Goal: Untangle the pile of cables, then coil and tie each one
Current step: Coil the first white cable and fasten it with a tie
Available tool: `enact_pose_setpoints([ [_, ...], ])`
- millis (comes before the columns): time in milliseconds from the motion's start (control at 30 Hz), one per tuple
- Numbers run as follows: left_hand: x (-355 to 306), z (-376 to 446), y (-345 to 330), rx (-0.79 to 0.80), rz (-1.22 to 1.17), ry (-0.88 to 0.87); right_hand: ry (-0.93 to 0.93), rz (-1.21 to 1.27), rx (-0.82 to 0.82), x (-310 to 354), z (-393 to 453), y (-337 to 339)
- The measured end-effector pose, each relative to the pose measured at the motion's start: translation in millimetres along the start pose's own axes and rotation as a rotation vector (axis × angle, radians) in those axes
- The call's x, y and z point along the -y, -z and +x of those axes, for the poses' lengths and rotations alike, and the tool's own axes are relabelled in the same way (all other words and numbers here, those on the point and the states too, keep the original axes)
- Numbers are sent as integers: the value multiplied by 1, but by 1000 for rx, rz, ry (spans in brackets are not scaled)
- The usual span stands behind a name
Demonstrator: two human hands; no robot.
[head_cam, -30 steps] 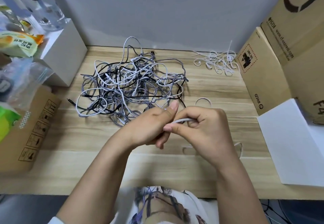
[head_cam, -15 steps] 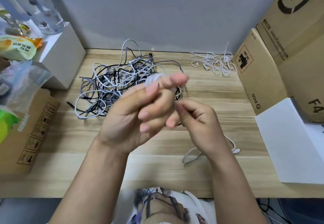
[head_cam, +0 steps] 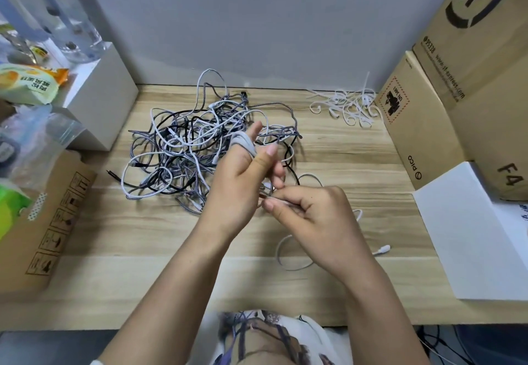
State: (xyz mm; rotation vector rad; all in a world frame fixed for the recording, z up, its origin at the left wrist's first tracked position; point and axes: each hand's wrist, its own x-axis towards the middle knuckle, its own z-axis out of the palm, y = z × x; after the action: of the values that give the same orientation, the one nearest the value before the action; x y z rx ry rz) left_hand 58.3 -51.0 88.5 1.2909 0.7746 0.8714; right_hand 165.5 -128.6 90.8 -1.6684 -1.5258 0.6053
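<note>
Across a pale wood-grain desk (head_cam: 328, 159) set against a grey wall, the tangled pile of cables (head_cam: 197, 147) — white, grey braided and black — sprawls left of centre, with loose white ties (head_cam: 347, 106) near the back right. Cardboard boxes (head_cam: 468, 84) and a white sheet (head_cam: 480, 230) crowd the right; snack bags and bottles on the left are cut off and blurred. The left hand (head_cam: 240, 184) is raised, its fingers wound with turns of a white cable (head_cam: 288, 250). The right hand (head_cam: 311, 213) pinches that cable; how it runs between the hands is hard to make out. Its free length loops toward the near edge — plug end pointing right.
</note>
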Motion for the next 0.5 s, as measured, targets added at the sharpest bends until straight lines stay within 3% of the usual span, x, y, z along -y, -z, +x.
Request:
enact_pose_setpoints([
  [67, 1, -1, 7, 17, 270, 15, 14, 32, -14, 3, 0, 5],
  [167, -1, -9, 9, 292, 315, 207, 67, 69, -23, 5, 0, 11],
  [367, -9, -16, 24, 827, -61, 402, 8, 339, -196, 0, 1, 19],
  [500, -12, -14, 26, 889, -400, 301, 4, 385, -172, -6, 6, 17],
])
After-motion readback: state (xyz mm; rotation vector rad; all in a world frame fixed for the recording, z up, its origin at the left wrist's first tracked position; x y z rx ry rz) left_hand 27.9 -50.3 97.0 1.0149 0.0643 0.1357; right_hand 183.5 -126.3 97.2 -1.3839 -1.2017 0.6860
